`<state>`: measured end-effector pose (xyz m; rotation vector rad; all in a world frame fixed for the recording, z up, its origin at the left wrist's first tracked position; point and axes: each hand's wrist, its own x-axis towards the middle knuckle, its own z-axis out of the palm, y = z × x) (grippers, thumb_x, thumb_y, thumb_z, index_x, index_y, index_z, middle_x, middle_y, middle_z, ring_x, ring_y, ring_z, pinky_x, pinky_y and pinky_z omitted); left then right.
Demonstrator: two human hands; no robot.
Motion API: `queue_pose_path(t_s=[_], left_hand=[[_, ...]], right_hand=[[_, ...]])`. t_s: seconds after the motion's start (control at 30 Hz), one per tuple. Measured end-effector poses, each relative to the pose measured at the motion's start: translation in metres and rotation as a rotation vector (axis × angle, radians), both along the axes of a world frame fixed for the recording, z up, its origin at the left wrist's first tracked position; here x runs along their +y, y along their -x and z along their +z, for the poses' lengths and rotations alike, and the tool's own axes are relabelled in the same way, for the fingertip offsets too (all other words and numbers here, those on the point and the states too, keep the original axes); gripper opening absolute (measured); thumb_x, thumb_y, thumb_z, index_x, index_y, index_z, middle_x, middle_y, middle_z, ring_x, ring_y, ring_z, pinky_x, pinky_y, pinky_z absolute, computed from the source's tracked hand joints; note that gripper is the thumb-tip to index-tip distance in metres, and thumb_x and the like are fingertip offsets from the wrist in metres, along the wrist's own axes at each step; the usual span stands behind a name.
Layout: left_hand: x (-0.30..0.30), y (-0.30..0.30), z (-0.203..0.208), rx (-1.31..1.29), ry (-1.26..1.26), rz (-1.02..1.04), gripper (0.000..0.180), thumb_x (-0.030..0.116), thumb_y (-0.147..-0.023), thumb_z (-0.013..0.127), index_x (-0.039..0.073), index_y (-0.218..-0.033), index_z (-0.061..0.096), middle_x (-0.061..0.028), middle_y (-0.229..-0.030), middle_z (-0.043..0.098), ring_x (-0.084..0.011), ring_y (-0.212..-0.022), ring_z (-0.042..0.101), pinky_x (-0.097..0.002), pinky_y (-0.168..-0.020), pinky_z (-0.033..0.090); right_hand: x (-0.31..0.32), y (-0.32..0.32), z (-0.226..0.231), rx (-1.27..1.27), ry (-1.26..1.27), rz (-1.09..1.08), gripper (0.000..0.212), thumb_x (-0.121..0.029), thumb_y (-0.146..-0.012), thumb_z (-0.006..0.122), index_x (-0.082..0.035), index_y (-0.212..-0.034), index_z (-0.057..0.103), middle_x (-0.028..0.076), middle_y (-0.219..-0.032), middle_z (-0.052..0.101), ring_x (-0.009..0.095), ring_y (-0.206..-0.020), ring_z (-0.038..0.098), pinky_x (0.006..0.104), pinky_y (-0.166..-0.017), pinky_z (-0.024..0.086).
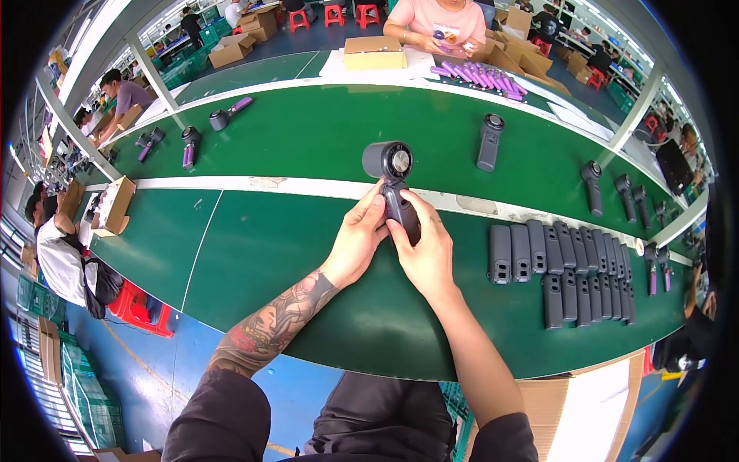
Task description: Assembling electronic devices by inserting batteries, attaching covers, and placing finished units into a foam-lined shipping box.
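Between my hands, above the near side of the green bench, a dark grey handheld fan (400,209) stands with its round head up, its silver disc facing right. My left hand (356,240) closes round the handle's left side, just below the head. On the other side my right hand (423,250) grips the handle, its thumb lying across the lower front. The handle's back and some of my fingertips are hidden. To the right of my hands, grey handle covers (521,254) lie lined up in two rows, several in each.
A green conveyor belt (308,127) runs across behind the bench (254,266), carrying several fans, among them an upright grey fan (489,146). Purple battery cells (481,75) lie beyond it, near a person in pink (439,23). An open carton (114,206) stands at left.
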<state>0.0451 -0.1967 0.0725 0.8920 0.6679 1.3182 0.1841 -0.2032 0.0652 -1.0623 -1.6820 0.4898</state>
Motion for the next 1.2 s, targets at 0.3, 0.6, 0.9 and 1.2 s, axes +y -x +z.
queue_pose_path(t_s=[0.3,0.6,0.9,1.2], left_hand=[[-0.001,-0.002,-0.005,0.078,-0.034,0.001,0.053,0.015,-0.106,0.05,0.004,-0.155,0.033,-0.0136,-0.14,0.055,-0.0175,-0.123,0.055,-0.0305,-0.103,0.047],[0.006,0.008,-0.005,0.401,-0.187,-0.059,0.045,0.007,-0.103,0.052,-0.001,-0.146,0.039,-0.0168,-0.134,0.058,-0.0177,-0.121,0.056,-0.029,-0.099,0.047],[0.011,0.008,-0.018,0.56,-0.407,0.018,0.049,0.005,-0.098,0.06,-0.003,-0.142,0.04,-0.0151,-0.12,0.064,-0.0192,-0.104,0.063,-0.032,-0.094,0.051],[0.014,0.016,-0.019,0.583,-0.323,-0.153,0.047,0.007,-0.097,0.063,-0.002,-0.139,0.045,-0.016,-0.118,0.062,-0.0177,-0.099,0.062,-0.0317,-0.089,0.052]], right_hand=[[-0.003,-0.001,-0.004,-0.19,-0.078,-0.032,0.059,-0.005,-0.084,0.071,-0.009,-0.139,0.051,0.016,-0.129,0.061,0.034,-0.102,0.067,0.0402,-0.089,0.055],[-0.004,0.011,-0.009,0.258,-0.022,-0.059,0.067,-0.002,-0.08,0.071,-0.008,-0.143,0.049,0.016,-0.129,0.061,0.03,-0.103,0.066,0.0362,-0.089,0.054],[0.002,-0.009,-0.009,0.149,0.267,0.142,0.068,0.003,-0.078,0.067,-0.012,-0.142,0.052,0.014,-0.109,0.071,0.025,-0.08,0.067,0.0342,-0.072,0.053],[-0.005,-0.005,-0.003,0.007,0.12,0.067,0.061,0.007,-0.081,0.062,-0.011,-0.139,0.054,0.012,-0.1,0.073,0.023,-0.07,0.067,0.0341,-0.064,0.052]])
